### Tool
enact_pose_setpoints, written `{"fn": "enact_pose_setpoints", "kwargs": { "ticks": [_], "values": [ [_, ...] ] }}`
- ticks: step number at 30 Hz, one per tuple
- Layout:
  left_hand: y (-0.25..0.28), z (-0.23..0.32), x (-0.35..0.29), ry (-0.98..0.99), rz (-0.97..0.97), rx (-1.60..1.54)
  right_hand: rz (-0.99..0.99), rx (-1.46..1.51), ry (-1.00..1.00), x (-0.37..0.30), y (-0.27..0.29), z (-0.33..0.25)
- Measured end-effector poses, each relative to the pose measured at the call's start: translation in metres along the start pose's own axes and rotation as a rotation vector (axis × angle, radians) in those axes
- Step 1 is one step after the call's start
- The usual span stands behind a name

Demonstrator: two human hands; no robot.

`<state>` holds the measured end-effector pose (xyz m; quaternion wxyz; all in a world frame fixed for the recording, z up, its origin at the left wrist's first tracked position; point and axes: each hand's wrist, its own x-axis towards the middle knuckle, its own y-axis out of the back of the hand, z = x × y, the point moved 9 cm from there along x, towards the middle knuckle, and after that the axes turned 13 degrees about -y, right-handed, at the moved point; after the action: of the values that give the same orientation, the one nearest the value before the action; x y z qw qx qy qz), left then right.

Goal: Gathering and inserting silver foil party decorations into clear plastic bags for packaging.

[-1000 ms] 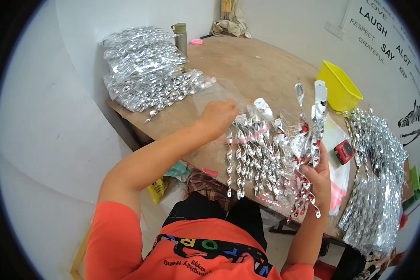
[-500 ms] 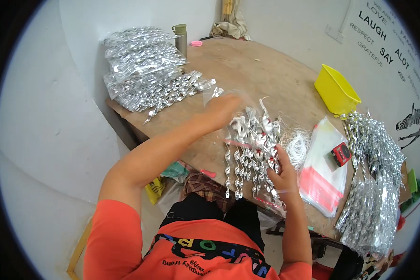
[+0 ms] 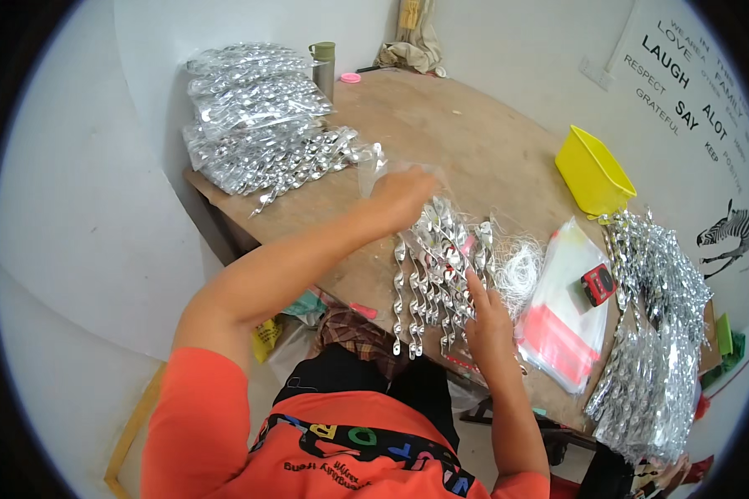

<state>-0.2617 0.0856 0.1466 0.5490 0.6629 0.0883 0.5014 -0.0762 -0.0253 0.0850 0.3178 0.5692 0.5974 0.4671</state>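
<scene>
Silver twisted foil strands (image 3: 433, 283) lie side by side at the table's near edge, with bits of red among them. Over their far ends is my left hand (image 3: 404, 198), its fingers closed on a thin clear plastic bag (image 3: 374, 176) that shows around the knuckles. How far the bag covers the strands is hard to make out. My right hand (image 3: 491, 328) rests at the right side of the strands, forefinger stretched along them and thumb apart.
A heap of bagged silver strands (image 3: 258, 116) and a bottle (image 3: 324, 71) stand far left. Rightward lie tangled white string (image 3: 520, 268), flat clear bags (image 3: 558, 308), a red tape measure (image 3: 597, 285), a yellow bin (image 3: 592, 170) and loose silver strands (image 3: 653, 333).
My left hand has come down slightly over the strands' far ends. My right hand has shifted left and its forefinger now stretches onto the strands.
</scene>
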Motion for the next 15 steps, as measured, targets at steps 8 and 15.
{"fn": "enact_pose_setpoints", "kwargs": {
  "ticks": [8, 15],
  "values": [
    [0.001, 0.092, -0.011, -0.382, -0.033, 0.333, -0.275, 0.614, -0.053, 0.039, -0.002, 0.004],
    [0.004, 0.084, -0.011, -0.380, -0.013, 0.264, -0.458, 1.063, -0.226, 0.051, -0.036, 0.009]
  ]
}}
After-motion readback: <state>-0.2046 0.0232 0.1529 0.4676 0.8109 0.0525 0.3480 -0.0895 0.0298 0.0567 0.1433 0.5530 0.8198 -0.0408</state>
